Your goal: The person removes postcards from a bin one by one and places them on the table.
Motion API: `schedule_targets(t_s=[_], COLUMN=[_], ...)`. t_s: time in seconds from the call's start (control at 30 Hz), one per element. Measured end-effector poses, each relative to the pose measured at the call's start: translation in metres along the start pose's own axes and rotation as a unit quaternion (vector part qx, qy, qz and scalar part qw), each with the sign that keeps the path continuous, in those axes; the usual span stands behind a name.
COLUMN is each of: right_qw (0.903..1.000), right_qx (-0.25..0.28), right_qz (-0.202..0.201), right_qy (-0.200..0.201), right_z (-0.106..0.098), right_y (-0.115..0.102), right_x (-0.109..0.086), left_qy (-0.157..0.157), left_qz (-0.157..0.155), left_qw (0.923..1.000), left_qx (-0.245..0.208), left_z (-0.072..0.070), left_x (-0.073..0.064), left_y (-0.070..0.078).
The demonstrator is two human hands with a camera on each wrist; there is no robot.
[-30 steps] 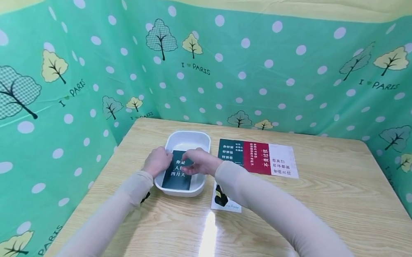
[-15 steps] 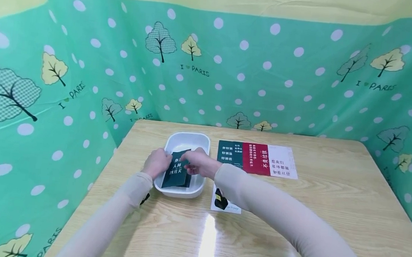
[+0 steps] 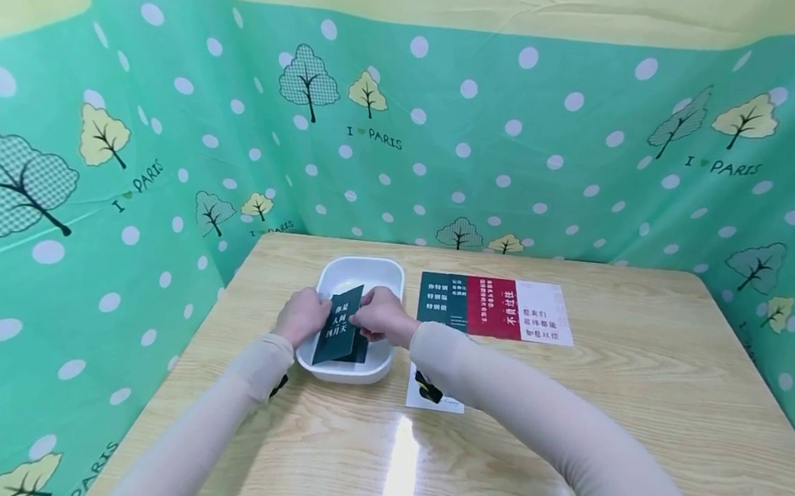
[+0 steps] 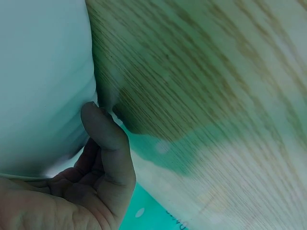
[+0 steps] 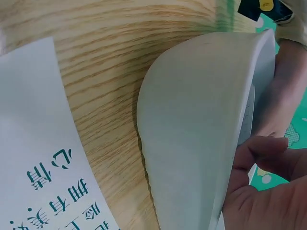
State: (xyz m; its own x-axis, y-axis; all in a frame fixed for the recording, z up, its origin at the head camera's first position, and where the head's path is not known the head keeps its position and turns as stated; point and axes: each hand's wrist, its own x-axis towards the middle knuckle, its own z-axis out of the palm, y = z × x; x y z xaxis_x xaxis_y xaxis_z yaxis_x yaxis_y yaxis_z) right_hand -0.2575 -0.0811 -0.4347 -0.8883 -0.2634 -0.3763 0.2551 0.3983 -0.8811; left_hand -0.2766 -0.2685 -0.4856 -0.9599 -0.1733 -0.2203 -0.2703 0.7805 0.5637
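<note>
A white plastic basin (image 3: 347, 376) stands on the left part of the table. My left hand (image 3: 302, 316) grips its left side; in the left wrist view, that hand (image 4: 106, 175) has its fingers curled at the basin wall (image 4: 43, 86). Between finger and thumb, my right hand (image 3: 385, 316) pinches the right edge of a dark green card (image 3: 335, 339) with white lettering, tilted up inside the basin. Another dark card (image 3: 360, 350) shows beneath it. In the right wrist view, the basin wall (image 5: 192, 124) hides most of the cards beside my right hand (image 5: 264, 187).
Right of the basin lie dark green cards (image 3: 433, 303), red cards (image 3: 492, 309) and white cards (image 3: 547, 317) in a row. A white card (image 3: 436, 402) lies nearer, partly under my right forearm (image 3: 539, 417). A green polka-dot cloth (image 3: 493, 145) encloses the wooden table (image 3: 643, 383).
The dark green card lay flat a second ago; my right hand has lifted its right edge, so it now tilts leftward and exposes the card beneath. My left hand has stayed put.
</note>
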Motion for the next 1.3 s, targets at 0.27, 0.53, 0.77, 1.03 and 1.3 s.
schedule_targets(t_s=[0.27, 0.53, 0.77, 1.03, 1.3], right_qw=[0.9977, 0.9978, 0.9976, 0.9981, 0.9967], right_qx=[-0.065, -0.061, -0.059, -0.047, -0.058], right_qz=[-0.010, -0.017, -0.028, -0.023, -0.031], right_qy=[0.015, 0.017, 0.023, 0.031, 0.048], right_z=[-0.003, -0.012, -0.018, -0.026, -0.035], right_y=[-0.002, 0.002, 0.001, -0.003, -0.003], right_x=[-0.002, -0.005, -0.006, -0.012, -0.014], left_qy=[0.006, 0.003, 0.011, 0.003, 0.001], left_qz=[0.007, 0.012, 0.007, 0.000, -0.001], left_qw=[0.9999, 0.9999, 0.9998, 0.9999, 1.0000], left_qx=[0.008, 0.001, 0.017, 0.011, 0.002], left_z=[0.000, 0.003, 0.003, 0.001, 0.001], left_x=[0.000, -0.001, 0.000, -0.001, -0.001], left_y=[0.001, 0.004, 0.001, 0.001, 0.002])
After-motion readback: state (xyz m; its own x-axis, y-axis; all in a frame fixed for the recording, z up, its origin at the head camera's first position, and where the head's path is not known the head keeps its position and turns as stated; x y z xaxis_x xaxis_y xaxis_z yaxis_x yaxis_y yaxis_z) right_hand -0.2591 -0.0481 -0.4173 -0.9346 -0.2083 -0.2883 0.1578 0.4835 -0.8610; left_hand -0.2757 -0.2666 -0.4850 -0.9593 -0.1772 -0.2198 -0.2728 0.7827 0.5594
